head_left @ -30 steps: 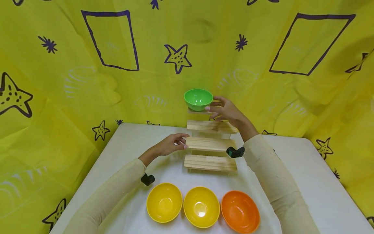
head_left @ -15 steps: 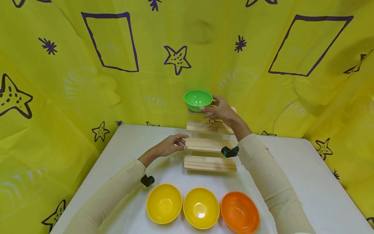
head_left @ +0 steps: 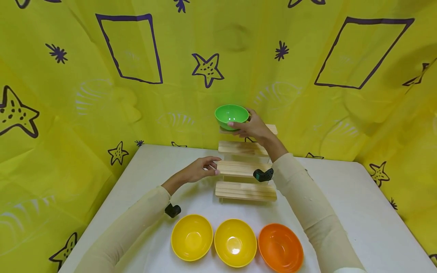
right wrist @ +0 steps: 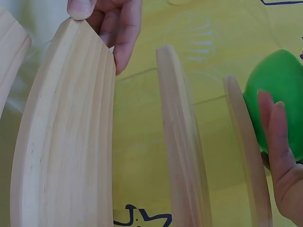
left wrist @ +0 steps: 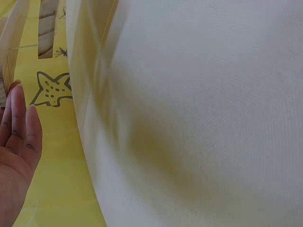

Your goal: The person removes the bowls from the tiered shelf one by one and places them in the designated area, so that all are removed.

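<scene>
A green bowl (head_left: 231, 115) sits on the top step of a wooden stepped stand (head_left: 245, 190) at the back of the white table (head_left: 358, 212). My right hand (head_left: 243, 124) grips this bowl, thumb at the far rim and fingers under its front. In the right wrist view those fingers (right wrist: 277, 142) lie against the green bowl (right wrist: 280, 90). My left hand (head_left: 211, 166) pinches the left end of the stand's third step down; the right wrist view shows the left hand (right wrist: 111, 21) on that board's (right wrist: 66, 142) end. In the left wrist view only the left hand (left wrist: 16, 142) shows beside the table.
Two yellow bowls (head_left: 192, 237) (head_left: 235, 241) and an orange bowl (head_left: 280, 246) stand in a row near the table's front edge. A yellow cloth with stars (head_left: 207, 68) hangs behind and on both sides.
My right hand has slid left along the top step and wrapped round the green bowl. The left hand has stayed on the step's end.
</scene>
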Demonstrator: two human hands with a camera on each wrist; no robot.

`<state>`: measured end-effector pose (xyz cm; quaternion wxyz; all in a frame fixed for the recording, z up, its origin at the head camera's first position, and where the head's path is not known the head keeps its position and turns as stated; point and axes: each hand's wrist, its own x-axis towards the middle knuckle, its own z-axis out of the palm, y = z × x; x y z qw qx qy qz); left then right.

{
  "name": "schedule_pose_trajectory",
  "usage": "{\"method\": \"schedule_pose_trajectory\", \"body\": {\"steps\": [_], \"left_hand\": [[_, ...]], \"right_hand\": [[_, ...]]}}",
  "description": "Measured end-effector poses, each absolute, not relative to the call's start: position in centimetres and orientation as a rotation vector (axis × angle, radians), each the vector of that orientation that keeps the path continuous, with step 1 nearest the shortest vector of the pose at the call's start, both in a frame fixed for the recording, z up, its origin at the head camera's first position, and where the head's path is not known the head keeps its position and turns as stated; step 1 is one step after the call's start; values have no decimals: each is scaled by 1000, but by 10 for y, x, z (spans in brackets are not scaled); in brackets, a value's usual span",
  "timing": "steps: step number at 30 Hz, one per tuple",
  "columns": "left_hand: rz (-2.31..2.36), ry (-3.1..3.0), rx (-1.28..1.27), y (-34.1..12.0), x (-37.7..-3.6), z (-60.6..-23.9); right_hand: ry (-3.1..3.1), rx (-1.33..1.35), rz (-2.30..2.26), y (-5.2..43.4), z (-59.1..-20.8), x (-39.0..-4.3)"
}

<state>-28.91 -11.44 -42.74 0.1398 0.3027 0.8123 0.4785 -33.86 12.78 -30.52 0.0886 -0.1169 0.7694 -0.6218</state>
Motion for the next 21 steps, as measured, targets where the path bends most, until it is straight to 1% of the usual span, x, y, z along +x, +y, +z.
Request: {"method": "schedule_pose_trajectory", "body": {"steps": [13, 21], "left_hand": [[1358, 2351, 883, -111, -289, -425], [1368, 2367, 934, -115, -291, -429]], "right_hand": [[2270, -331, -1895, 124, -307, -341], [2270, -389, -1885, 126, -308, -343]]}}
